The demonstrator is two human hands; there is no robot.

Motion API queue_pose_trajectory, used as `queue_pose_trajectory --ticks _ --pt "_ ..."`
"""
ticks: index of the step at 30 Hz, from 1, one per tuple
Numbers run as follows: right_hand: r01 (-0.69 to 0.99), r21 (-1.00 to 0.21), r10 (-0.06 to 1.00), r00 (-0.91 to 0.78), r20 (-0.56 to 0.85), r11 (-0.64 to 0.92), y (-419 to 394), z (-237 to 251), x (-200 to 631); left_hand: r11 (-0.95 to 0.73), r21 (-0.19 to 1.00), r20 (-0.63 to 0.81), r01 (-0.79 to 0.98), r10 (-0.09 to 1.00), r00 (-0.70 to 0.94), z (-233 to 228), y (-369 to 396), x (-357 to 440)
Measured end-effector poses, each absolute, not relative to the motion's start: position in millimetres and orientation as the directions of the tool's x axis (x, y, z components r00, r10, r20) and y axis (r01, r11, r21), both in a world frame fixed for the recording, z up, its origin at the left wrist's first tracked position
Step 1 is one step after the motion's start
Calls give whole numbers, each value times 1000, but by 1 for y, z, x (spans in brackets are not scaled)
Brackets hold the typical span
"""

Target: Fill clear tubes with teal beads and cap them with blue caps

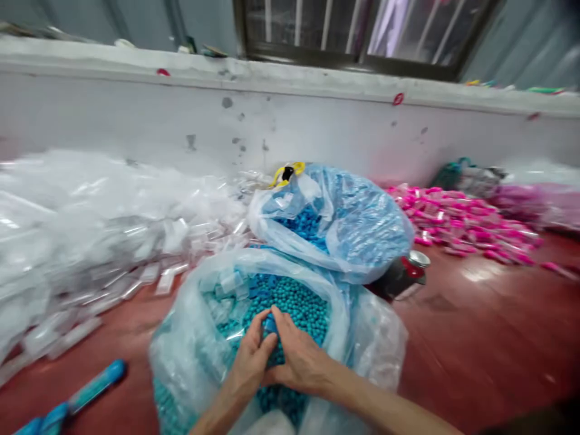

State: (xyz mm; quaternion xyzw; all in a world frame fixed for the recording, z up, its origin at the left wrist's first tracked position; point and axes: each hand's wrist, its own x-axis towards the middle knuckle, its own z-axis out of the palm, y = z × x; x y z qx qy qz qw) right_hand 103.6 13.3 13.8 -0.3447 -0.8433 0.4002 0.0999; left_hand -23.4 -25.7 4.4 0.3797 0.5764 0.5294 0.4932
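Observation:
My left hand (248, 357) and my right hand (301, 356) come together over an open plastic bag (181, 329) of teal beads (299, 305). Between the fingertips of both hands is a small blue cap (270, 325). The fingers hide most of it, and whether it sits on a tube cannot be made out. Clear plastic pieces (231, 284) lie on the beads at the bag's left side. Just behind, a second bag (362, 217) stands open with blue caps (306, 225) inside.
Clear empty tubes (167, 275) are heaped at the left. Filled blue-capped tubes (97, 385) lie on the red floor (480, 338) at lower left. A pile of pink pieces (471, 223) is at the right, and a dark container with a silver lid (417, 260) stands behind the bags.

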Motion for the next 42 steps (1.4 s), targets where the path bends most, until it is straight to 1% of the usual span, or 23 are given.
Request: queue_pose_trajectory --ticks 2,3,8,11,14,16,19,21,22,24,25,26,27,29,31,33,34,35,36,38,39,40,42 --pt "519 -717 717 -696 -38 466 10 9 99 105 990 -122 -93 972 -200 3 -27 -21" --pt "518 -703 732 -681 5 487 9 8 97 105 989 -123 -106 976 -182 3 -27 -19" --pt "500 -624 730 -661 173 601 3 -4 95 153 970 -188 -191 965 -183 6 -30 -9" --pt "526 -613 763 -612 209 590 -2 -15 95 165 970 -200 -181 960 -195 8 -27 -7" --pt "572 -662 831 -537 144 484 -6 -18 94 160 984 -173 -79 960 -220 6 -23 -8" --pt "538 -737 829 -557 52 408 -5 -12 96 153 988 -156 -28 965 -211 3 -22 -10" --pt "400 -880 724 -683 -100 256 4 4 105 195 978 -203 -79 974 -102 5 -24 -19" --pt "332 -929 675 -724 -142 161 14 11 114 237 969 -240 -61 969 -50 14 -32 -34" --pt "323 -935 681 -719 -141 147 18 12 119 243 970 -242 -4 968 -66 21 -37 -46" --pt "355 -918 732 -671 -118 177 27 10 127 199 955 -162 221 971 -175 33 -49 -79" --pt "385 -899 753 -649 -105 207 30 8 130 196 918 -111 344 961 -252 38 -56 -98" --pt "414 -879 762 -641 -96 237 32 5 133 228 864 -75 449 940 -333 42 -62 -118" --pt "433 -860 756 -648 -90 269 34 2 134 285 795 -52 536 912 -407 43 -68 -138" --pt "446 -830 726 -683 -75 335 34 -3 134 381 619 -11 687 879 -477 43 -79 -172" --pt "450 -803 698 -714 -60 392 34 -5 133 493 412 -55 766 853 -519 40 -86 -192" --pt "459 -778 686 -726 -50 429 35 -5 133 583 204 -73 786 810 -582 40 -89 -196" --pt "469 -765 688 -724 -46 441 37 -5 134 605 126 -35 786 795 -605 41 -89 -192" --pt "483 -749 693 -719 -44 453 38 -3 136 603 75 36 794 794 -606 43 -88 -185" --pt "501 -728 699 -714 -43 467 40 -1 138 575 46 122 817 809 -576 44 -86 -175" --pt "547 -665 704 -709 -45 508 43 7 144 431 18 244 902 873 -422 45 -78 -152" --pt "571 -618 696 -716 -54 540 44 12 147 329 4 252 944 913 -320 43 -73 -140" --pt "593 -557 679 -731 -70 581 44 18 150 224 -8 223 975 950 -216 38 -68 -128" --pt "629 -391 637 -760 -129 672 41 27 154 52 -13 128 999 991 -50 22 -58 -109"
